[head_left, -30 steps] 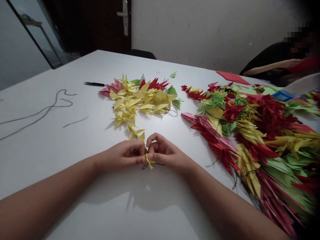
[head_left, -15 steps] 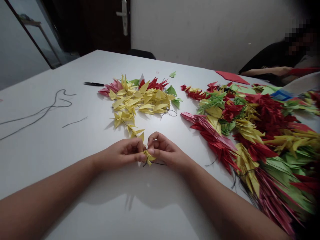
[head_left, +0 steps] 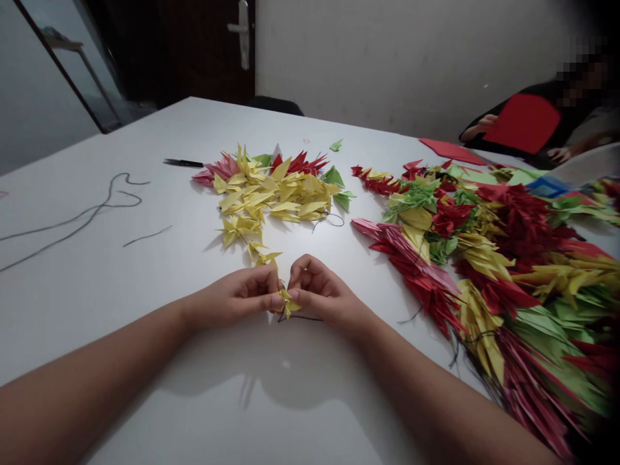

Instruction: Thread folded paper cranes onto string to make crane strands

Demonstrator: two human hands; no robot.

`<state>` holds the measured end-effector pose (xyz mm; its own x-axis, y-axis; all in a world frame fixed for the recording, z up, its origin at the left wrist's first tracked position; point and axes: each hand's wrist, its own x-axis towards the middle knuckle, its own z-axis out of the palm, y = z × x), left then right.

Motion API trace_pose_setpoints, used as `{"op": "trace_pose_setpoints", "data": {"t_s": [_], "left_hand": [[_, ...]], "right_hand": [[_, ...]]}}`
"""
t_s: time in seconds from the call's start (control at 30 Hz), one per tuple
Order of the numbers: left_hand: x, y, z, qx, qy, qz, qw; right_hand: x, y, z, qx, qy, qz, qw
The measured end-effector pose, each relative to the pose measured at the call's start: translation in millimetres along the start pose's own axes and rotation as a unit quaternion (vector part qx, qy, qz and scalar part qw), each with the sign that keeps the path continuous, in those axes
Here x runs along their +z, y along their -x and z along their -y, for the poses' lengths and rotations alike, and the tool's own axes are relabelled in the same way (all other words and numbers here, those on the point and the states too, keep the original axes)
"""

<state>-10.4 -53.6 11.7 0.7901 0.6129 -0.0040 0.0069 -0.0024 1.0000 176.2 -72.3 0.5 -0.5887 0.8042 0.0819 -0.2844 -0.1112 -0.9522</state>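
Note:
My left hand (head_left: 231, 300) and my right hand (head_left: 322, 300) meet at the middle of the white table (head_left: 121, 310), fingertips pinching a small yellow origami crane (head_left: 288, 303) between them. A thin black thread (head_left: 301, 318) runs from that crane under my right hand. Just beyond my fingers, a short chain of yellow cranes (head_left: 256, 248) trails from a heap of folded yellow, red and green paper cranes (head_left: 274, 194). Part of the small crane is hidden by my fingertips.
Long strands of red, yellow and green paper cranes (head_left: 489, 278) cover the table's right side. A pair of black scissors (head_left: 183, 163) and loose black cord (head_left: 82, 210) lie on the left. A co-worker's hands hold a red paper sheet (head_left: 522, 123) at the far right.
The co-worker has raised a red paper sheet in both hands. My hands have shifted only slightly, and the yellow crane stays pinched between them.

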Motion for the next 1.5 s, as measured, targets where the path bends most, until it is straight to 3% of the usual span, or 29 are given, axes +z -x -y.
{"op": "trace_pose_setpoints", "data": {"t_s": [0.13,0.23,0.37,0.47,0.6,0.67,0.73,0.87,1.0,1.1,1.17,1.23,1.33,1.5], "left_hand": [[0.6,0,-2,0.002,-0.009,-0.008,1.0],[-0.6,-1,-1,-0.003,-0.043,-0.057,0.997],[-4.2,0,4,0.01,-0.098,-0.139,0.985],[-6.4,1,9,0.029,-0.123,-0.181,0.975],[-7.9,2,12,0.042,-0.157,-0.203,0.966],[-8.1,2,11,0.043,-0.176,-0.212,0.96],[-7.7,2,9,0.041,-0.212,-0.221,0.951],[-4.6,3,4,0.043,-0.294,-0.227,0.928],[-3.8,6,1,0.077,-0.309,-0.224,0.921],[-11.8,8,2,0.122,-0.304,-0.32,0.889],[-21.3,7,3,0.14,-0.327,-0.409,0.84],[-31.4,6,5,0.146,-0.381,-0.456,0.791],[-42.0,5,8,0.141,-0.46,-0.443,0.757],[-42.6,5,11,0.112,-0.512,-0.394,0.755]], "right_hand": [[2,-1,0,-0.009,0.029,-0.031,0.999],[2,-2,2,-0.023,0.061,-0.081,0.995],[2,0,10,0.055,0.109,-0.134,0.983],[4,4,18,0.143,0.147,-0.098,0.974],[5,7,29,0.252,0.219,0.046,0.942],[4,9,36,0.267,0.254,0.094,0.925],[4,12,45,0.249,0.269,0.091,0.926],[7,19,62,0.209,0.323,0.037,0.922],[8,33,76,0.203,0.372,-0.014,0.906],[2,53,81,0.216,0.376,-0.063,0.899],[-6,71,80,0.235,0.369,-0.109,0.893],[-13,91,75,0.249,0.359,-0.16,0.885],[-18,117,66,0.236,0.342,-0.262,0.871],[-13,138,60,0.156,0.284,-0.437,0.839]]}}
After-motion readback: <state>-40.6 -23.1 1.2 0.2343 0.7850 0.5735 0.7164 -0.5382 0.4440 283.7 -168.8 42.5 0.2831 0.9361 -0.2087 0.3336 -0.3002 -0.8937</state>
